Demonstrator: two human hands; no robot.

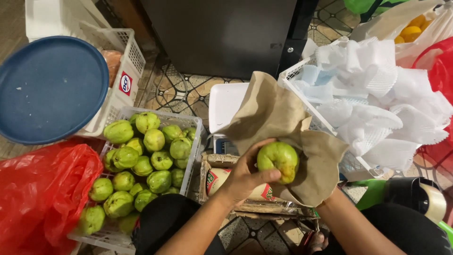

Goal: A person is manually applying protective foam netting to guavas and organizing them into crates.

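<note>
Guava [277, 161], green and round, sits in your left hand [245, 177], whose grip is clenched around it with the thumb across its lower side, just above a cardboard box [245, 204] on the tiled floor [179, 89]. Your right hand is hidden under the brown paper sheet [278, 118] that wraps behind the fruit, so I cannot tell if its grip is clenched or released. To your left a white crate [193, 123] holds many more green guavas [141, 165], and to your right a white basket [295, 71] is full of white foam nets [377, 104].
</note>
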